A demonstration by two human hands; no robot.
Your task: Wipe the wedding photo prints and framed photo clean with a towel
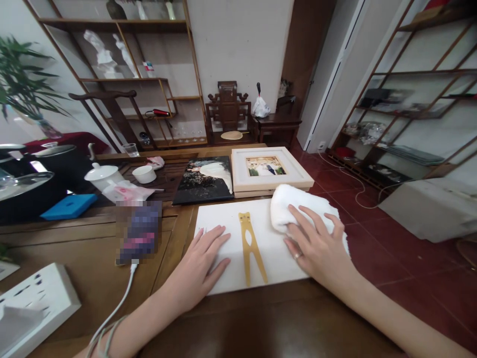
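yellow forked piece (246, 252) near spread left fingers (207, 242); spread right fingers (312, 222) atop fluffy cloth (285, 201)

Ahead of the left hand (199, 261), a dark picture panel (192, 186) lies on the bench (208, 323), just beside a pale-framed photograph (266, 166). Left of that hand sit a blue block (69, 206) and a white lidded cup (104, 175). Shelving (406, 117) stands beyond the right hand (322, 246).

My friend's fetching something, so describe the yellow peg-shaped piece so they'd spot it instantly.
On the brown wooden table, find the white panel. The yellow peg-shaped piece lies on it, between the left hand and the right hand. Unlike the white cloth to its right, it has a cat-eared top and two splayed legs.
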